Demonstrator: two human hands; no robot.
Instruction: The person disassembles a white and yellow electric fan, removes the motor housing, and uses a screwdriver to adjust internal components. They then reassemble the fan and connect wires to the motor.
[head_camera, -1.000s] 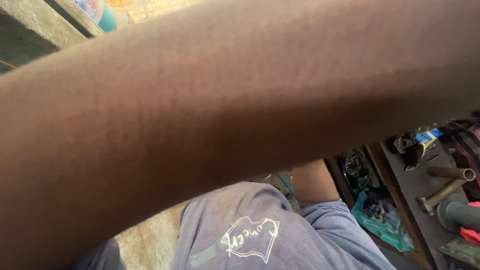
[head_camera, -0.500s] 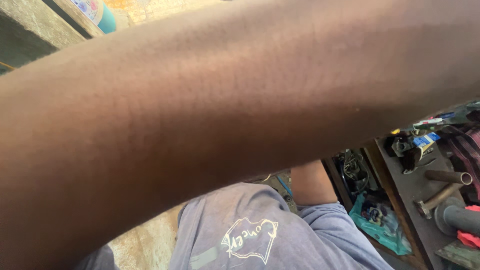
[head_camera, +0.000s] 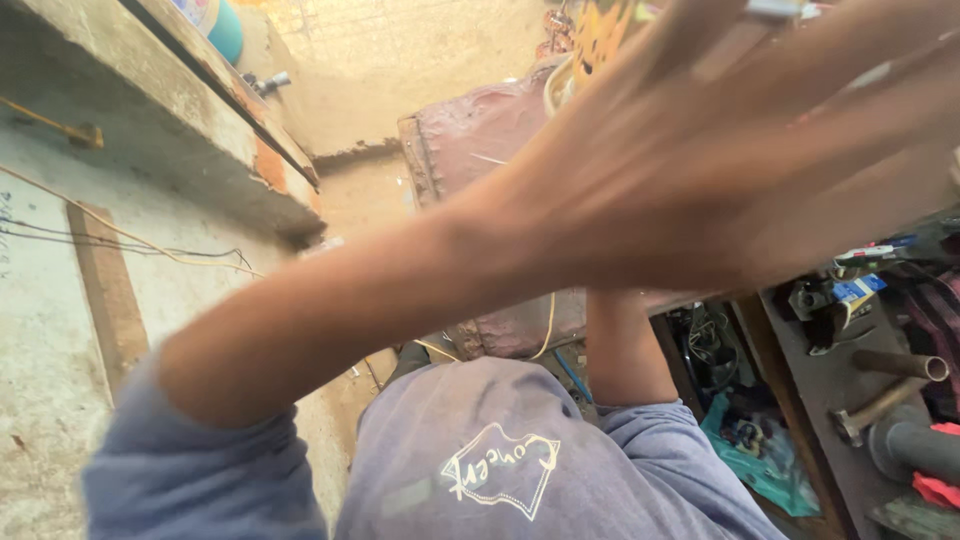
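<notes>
Your left hand (head_camera: 740, 160) is up close and blurry, with its fingers (head_camera: 860, 90) spread wide and holding nothing. Your arm slants down to a blue sleeve (head_camera: 190, 470). Your right hand is hidden. A hammer (head_camera: 880, 405) lies on the counter (head_camera: 830, 350) below your hand.

Blurred left hand (head_camera: 740, 170) hides the bench; right hand hidden

— What fills the view?
— A blurred left hand (head_camera: 740, 170), fingers spread and holding nothing, raised close to the camera, its bare forearm running down to a blue-grey sleeve (head_camera: 190, 470).
— And behind it?
— A dark red worn metal box (head_camera: 470, 140). At right, a wooden-handled hammer (head_camera: 880, 405) beside a rusty metal pipe (head_camera: 900, 363).
</notes>
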